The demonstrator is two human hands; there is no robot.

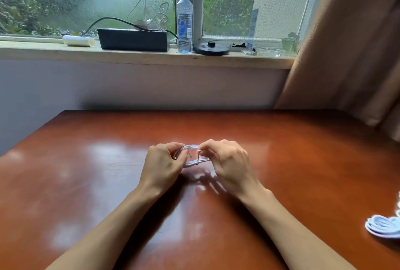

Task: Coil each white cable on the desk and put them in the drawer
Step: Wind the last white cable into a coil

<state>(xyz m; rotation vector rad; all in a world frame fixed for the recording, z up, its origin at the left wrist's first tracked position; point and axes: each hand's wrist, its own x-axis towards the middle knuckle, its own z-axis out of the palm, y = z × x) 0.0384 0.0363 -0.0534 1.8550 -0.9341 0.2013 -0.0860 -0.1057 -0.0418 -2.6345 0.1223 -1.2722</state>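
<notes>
Tabletop point(86, 161): bare wood on all sides of the hands. Left hand point(164, 162) and right hand point(227, 161) pinch opposite ends of a coiled white cable point(191, 155), raised mid-tabletop. Second coiled cable point(383, 226) lies at right edge.

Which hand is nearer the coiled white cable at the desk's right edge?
Right. The right hand is well left of the coiled white cable; the left hand is further left. Both grip another cable bundle.
</notes>
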